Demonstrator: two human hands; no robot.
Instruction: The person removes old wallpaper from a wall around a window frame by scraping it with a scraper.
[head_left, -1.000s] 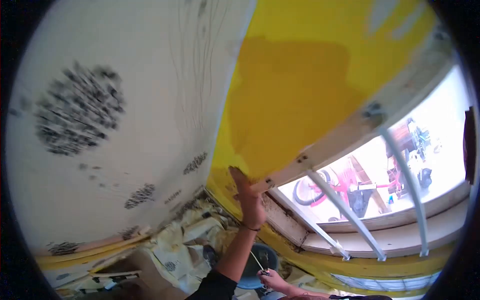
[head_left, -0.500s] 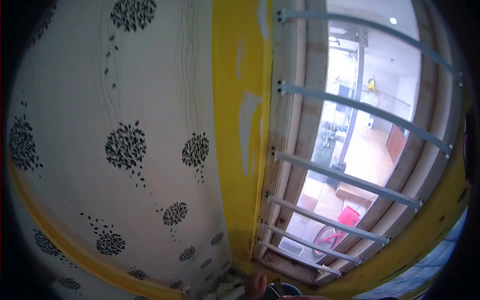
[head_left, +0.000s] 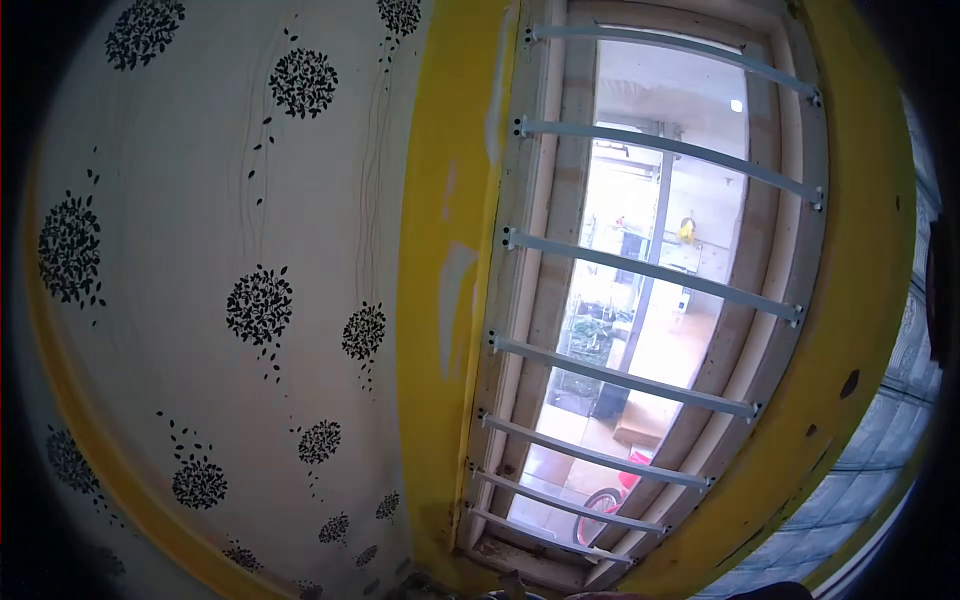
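Along the bottom edge, a thin skin-coloured sliver (head_left: 605, 596) shows, apparently part of my right hand; its fingers and anything in them are cut off. Just left of it, a small dark brown piece (head_left: 513, 584) sticks up, too cropped to identify. My left hand is outside the picture. Above these, a tall window (head_left: 660, 300) has several pale metal bars (head_left: 650, 270) across its frame.
A yellow wall strip (head_left: 430, 300) borders a white wall (head_left: 180, 380) with black leaf-cluster patterns. Through the window show a pink bicycle wheel (head_left: 598, 512), plants (head_left: 590, 340) and a tiled floor. Grey-blue panelling (head_left: 850, 500) stands at the right.
The view has tilted up and turned, so the window sits further left. My left hand and the bowl seen earlier have dropped out at the bottom, and less of my right hand shows.
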